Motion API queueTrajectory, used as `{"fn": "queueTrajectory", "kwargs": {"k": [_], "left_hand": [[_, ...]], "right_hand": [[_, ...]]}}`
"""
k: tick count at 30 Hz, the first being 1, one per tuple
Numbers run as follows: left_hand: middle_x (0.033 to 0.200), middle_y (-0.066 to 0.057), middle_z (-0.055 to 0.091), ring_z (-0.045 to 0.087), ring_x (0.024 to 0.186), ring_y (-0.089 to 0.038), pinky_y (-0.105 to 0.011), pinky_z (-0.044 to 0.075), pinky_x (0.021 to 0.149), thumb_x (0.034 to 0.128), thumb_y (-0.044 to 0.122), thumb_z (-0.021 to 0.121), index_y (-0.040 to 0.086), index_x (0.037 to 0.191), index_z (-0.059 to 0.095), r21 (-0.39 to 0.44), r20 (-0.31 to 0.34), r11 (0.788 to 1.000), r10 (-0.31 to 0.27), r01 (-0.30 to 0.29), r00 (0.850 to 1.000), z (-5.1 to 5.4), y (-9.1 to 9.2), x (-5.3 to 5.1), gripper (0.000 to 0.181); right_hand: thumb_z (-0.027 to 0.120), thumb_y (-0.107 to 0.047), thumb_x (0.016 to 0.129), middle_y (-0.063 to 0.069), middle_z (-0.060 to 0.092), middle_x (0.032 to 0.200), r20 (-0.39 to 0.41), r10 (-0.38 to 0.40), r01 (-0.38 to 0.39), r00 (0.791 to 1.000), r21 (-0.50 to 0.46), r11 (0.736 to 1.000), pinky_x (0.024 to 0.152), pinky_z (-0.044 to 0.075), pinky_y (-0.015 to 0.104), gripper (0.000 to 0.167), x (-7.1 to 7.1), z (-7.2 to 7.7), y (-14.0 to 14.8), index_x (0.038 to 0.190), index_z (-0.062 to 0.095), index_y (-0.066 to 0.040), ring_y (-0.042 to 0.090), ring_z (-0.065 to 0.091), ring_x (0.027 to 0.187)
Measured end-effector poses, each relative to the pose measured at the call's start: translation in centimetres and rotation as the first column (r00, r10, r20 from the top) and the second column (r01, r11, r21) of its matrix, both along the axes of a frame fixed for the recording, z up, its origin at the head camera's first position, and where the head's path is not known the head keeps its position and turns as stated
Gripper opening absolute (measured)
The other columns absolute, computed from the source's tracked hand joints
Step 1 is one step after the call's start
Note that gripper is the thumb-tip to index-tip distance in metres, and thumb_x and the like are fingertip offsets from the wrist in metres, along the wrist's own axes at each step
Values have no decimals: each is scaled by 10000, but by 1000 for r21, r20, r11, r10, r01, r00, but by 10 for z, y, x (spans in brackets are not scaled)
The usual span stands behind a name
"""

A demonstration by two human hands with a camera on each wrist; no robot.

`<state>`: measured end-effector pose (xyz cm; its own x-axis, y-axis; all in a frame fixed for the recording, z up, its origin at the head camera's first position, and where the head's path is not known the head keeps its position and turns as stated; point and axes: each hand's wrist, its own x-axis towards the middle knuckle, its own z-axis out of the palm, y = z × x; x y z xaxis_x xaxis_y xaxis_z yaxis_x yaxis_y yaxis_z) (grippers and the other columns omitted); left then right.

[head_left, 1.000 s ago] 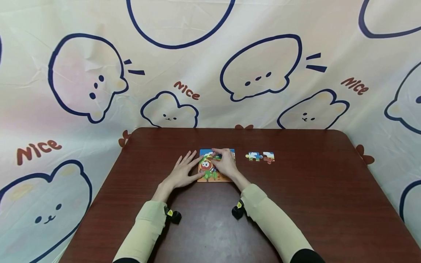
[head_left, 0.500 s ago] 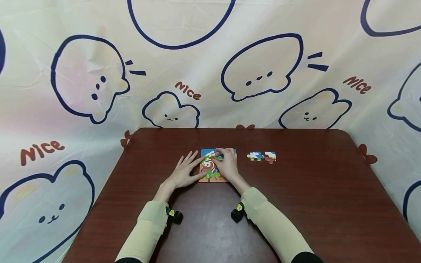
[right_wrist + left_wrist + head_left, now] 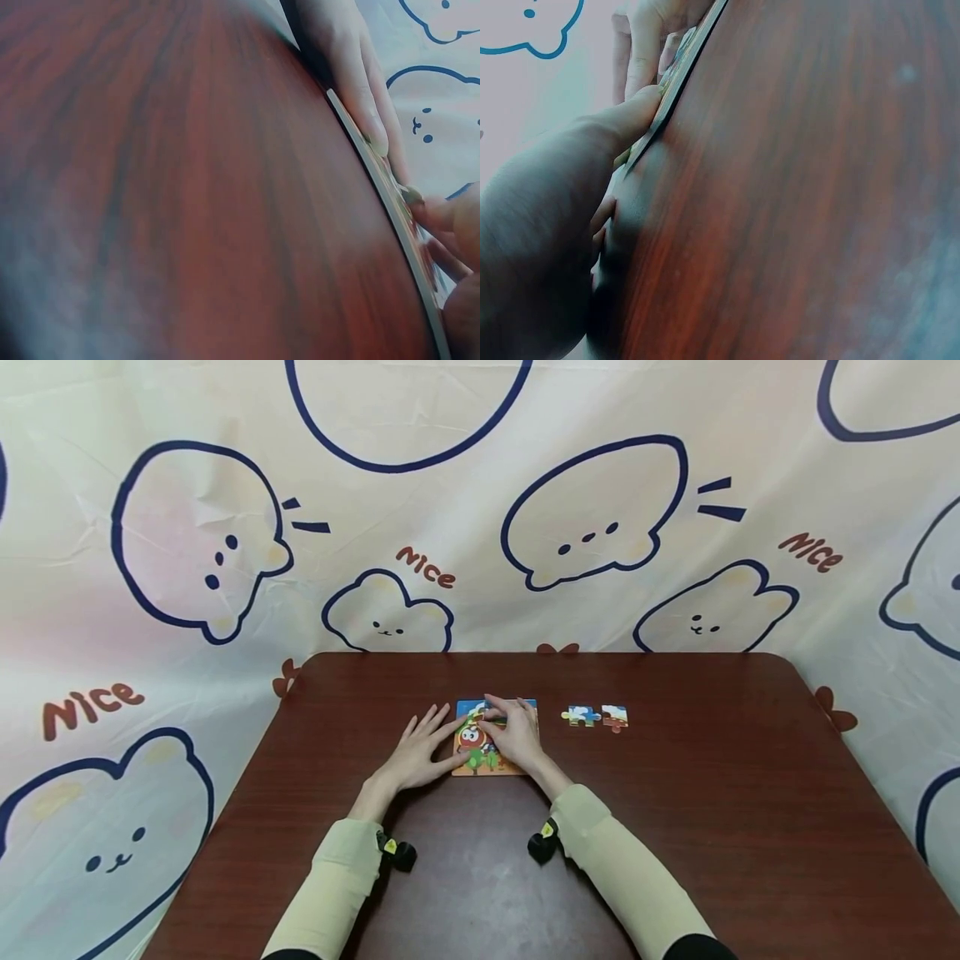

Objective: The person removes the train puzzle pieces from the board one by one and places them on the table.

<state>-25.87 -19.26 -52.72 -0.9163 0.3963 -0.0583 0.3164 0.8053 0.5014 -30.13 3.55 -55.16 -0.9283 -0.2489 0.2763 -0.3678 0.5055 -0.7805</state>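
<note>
The tabletop (image 3: pixel 480 877) is the broadest thing under me, and the picture puzzle (image 3: pixel 474 764) lies flat on it, ahead of me. Should I push sideways or press unevenly, I reckon the board could slide or a part could pop up. My left grip (image 3: pixel 416 752) is spread wide, thumb and a fingertip resting on the puzzle's left side. My right grip (image 3: pixel 516 735) arches above the puzzle, thumb and forefinger narrowed; whether they pinch anything I can't fairly tell, as my fingers mask it. Right of the puzzle lie a bluish piece (image 3: pixel 581 717) and a brownish piece (image 3: pixel 615 717), both loose.
</note>
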Motion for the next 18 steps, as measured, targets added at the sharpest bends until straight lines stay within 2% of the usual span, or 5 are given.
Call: {"fn": "queueTrajectory", "kwargs": {"k": [6,9,11,14,18], "left_hand": [[1861,-132,167,75,1749,-387,-672,15,1396,1067,523,666,255,1725,399,-8,0,1000,-1,0,1000,-1,-1,-1,759],[1859,-142,170,82,1747,-393,-675,25,1395,1067,519,667,242,1726,400,-10,-2,1000,0,0,1000,-1,-1,-1,763],[1855,-153,181,93,1744,-404,-682,35,1392,1065,515,674,227,1720,413,-5,-8,1000,1,-1,1000,0,-1,0,761],[1853,-158,189,102,1741,-409,-684,43,1391,1065,516,679,219,1716,422,1,-11,1000,5,-5,1000,-1,-1,1,760],[1857,-146,178,92,1744,-400,-674,33,1394,1059,522,682,222,1719,417,0,-7,1000,6,-6,1000,0,0,0,772]], "right_hand": [[800,-171,1022,115,844,1164,1,31,-31,1000,22,999,1378,169,633,545,-2,0,0,1526,638,-43,371,688,1327],[812,-160,1012,114,839,1144,-2,12,-12,1000,-12,1000,1383,180,616,490,-2,-1,-1,1470,677,-47,366,711,1276],[821,-139,1002,128,827,1153,0,-8,8,1000,-61,998,1358,261,611,464,-2,-2,-2,1440,693,-52,370,716,1247],[811,-94,1000,165,784,1215,16,-29,32,999,-157,987,1194,488,588,458,0,-1,-2,1438,683,-58,378,718,1212],[774,-30,1009,213,735,1247,38,-40,49,998,-269,962,960,613,498,457,1,3,1,1451,655,-39,384,721,1137]]}}
